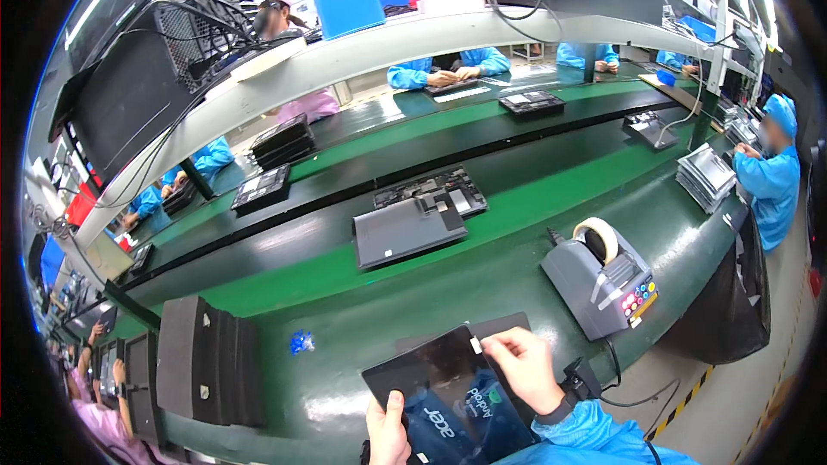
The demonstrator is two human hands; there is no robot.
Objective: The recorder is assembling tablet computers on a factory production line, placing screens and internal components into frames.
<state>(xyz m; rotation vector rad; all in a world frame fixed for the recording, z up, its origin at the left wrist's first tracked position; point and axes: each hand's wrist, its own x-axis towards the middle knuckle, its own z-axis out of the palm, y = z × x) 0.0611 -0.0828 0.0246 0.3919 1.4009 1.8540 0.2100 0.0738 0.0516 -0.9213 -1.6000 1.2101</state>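
A black tablet with a lit screen lies tilted in front of me at the bench's near edge. My left hand grips its left edge, thumb on the front and fingers hidden behind. At its upper right corner, the closed fingertips of my right hand pinch at a small white piece of tape. Another white piece sits on the lower left edge, near my left hand. Beneath the tablet, a dark flat pad shows partly.
A grey tape dispenser stands right of the tablet. Small blue pieces lie left, beside stacked black foam trays. Ahead, a grey cover and opened device rest on the green bench. Co-workers in blue sit around.
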